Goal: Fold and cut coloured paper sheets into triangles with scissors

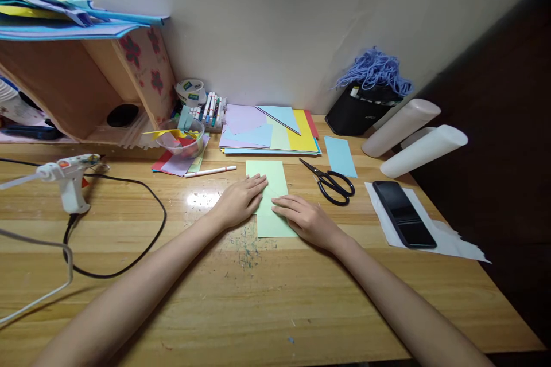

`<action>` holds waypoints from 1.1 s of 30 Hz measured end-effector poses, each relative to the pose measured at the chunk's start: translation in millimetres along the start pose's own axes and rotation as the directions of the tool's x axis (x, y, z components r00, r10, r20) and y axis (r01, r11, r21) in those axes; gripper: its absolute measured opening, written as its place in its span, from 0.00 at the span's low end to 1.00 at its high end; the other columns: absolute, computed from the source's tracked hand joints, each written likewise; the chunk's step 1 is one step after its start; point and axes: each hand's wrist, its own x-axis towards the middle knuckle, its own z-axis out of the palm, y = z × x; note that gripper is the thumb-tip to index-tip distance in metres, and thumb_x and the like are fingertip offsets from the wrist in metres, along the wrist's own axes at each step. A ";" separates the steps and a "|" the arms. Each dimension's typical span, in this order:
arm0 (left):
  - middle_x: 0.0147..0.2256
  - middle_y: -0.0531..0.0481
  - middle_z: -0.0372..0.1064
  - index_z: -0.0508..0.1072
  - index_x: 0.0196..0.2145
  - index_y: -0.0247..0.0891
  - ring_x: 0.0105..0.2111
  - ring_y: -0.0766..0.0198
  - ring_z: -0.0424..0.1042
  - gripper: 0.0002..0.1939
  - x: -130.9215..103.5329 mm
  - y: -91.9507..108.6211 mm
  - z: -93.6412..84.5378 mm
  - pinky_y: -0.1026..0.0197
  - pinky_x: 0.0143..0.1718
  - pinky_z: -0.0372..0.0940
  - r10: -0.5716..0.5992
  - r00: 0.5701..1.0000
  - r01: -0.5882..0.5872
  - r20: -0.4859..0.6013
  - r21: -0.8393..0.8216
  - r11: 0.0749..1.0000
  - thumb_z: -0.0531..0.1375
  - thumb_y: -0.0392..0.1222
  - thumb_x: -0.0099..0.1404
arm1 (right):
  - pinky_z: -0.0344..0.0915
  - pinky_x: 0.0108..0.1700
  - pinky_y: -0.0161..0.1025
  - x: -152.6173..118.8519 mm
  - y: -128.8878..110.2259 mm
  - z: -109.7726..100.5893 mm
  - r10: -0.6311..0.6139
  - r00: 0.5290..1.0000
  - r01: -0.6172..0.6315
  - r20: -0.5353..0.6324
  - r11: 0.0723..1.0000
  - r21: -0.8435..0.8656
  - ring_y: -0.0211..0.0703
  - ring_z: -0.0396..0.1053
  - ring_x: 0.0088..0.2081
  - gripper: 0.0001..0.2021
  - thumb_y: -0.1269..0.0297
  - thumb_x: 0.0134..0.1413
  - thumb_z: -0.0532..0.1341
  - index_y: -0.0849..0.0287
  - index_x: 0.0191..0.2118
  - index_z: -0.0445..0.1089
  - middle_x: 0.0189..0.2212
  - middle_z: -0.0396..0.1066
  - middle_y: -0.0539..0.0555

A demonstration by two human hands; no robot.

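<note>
Two overlapping pieces of light green paper (267, 171) lie on the desk in front of me, one set slightly lower and to the right. My left hand (241, 199) rests flat at the upper piece's left edge, its fingers stretched over the paper. On the right side, my right hand (306, 219) lies with fingers extended across the sheets, its fingertips near the middle. Neither hand grips anything. Black-handled scissors (329, 182) lie just right of the paper, and a white marker (210, 172) is to its upper left.
A glue gun (71, 183) with a looping cord (159, 229) occupies the left. Behind are a bowl of scraps (189, 146), a coloured paper stack (247, 135) and a cardboard box (146, 77). Rightward lie a blue paper piece (340, 156), white bottles (424, 151) and a phone (404, 215).
</note>
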 end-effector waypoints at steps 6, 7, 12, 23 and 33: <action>0.57 0.44 0.52 0.56 0.56 0.34 0.58 0.61 0.48 0.24 -0.5 2.5 -2.3 0.55 0.58 0.47 0.002 0.999 -0.003 0.043 0.034 0.999 0.45 0.43 0.64 | 0.63 0.48 0.48 0.7 -0.7 -0.9 -0.019 1.000 0.019 0.010 1.000 -0.017 0.46 0.59 0.51 0.16 0.75 0.56 0.48 0.59 0.48 0.64 0.49 0.65 0.58; 0.57 0.44 0.51 0.55 0.56 0.33 0.58 0.61 0.48 0.24 -0.7 3.1 -2.9 0.55 0.58 0.46 0.005 0.999 -0.007 0.054 0.041 0.999 0.46 0.44 0.64 | 0.63 0.48 0.48 1.0 -0.8 -0.9 -0.018 1.000 0.018 0.009 1.000 -0.015 0.46 0.59 0.51 0.16 0.75 0.56 0.48 0.59 0.49 0.64 0.49 0.65 0.58; 0.58 0.43 0.49 0.53 0.57 0.33 0.58 0.59 0.46 0.26 -1.0 4.1 -4.0 0.54 0.58 0.45 0.009 0.996 -0.014 0.086 0.060 0.998 0.46 0.46 0.64 | 0.62 0.49 0.46 1.6 -1.1 -1.3 0.000 1.000 0.000 0.023 1.000 0.005 0.45 0.58 0.51 0.16 0.75 0.56 0.48 0.60 0.49 0.64 0.49 0.64 0.57; 0.59 0.42 0.45 0.51 0.58 0.34 0.59 0.57 0.44 0.26 -1.5 4.7 -5.7 0.52 0.57 0.44 0.039 0.989 -0.056 0.140 0.112 0.992 0.44 0.47 0.64 | 0.56 0.54 0.50 6.7 -6.3 -12.1 0.100 0.992 -0.101 0.070 0.995 0.008 0.49 0.51 0.56 0.22 0.69 0.52 0.53 0.61 0.55 0.56 0.55 0.57 0.58; 0.60 0.42 0.44 0.51 0.58 0.40 0.59 0.53 0.45 0.26 -0.9 7.6 -11.3 0.48 0.56 0.43 0.045 0.981 -0.080 0.187 0.186 0.979 0.44 0.50 0.64 | 0.56 0.54 0.48 -3.6 -8.3 -19.7 0.132 0.987 -0.131 0.087 0.991 -0.014 0.48 0.55 0.53 0.19 0.63 0.54 0.53 0.60 0.52 0.61 0.51 0.62 0.57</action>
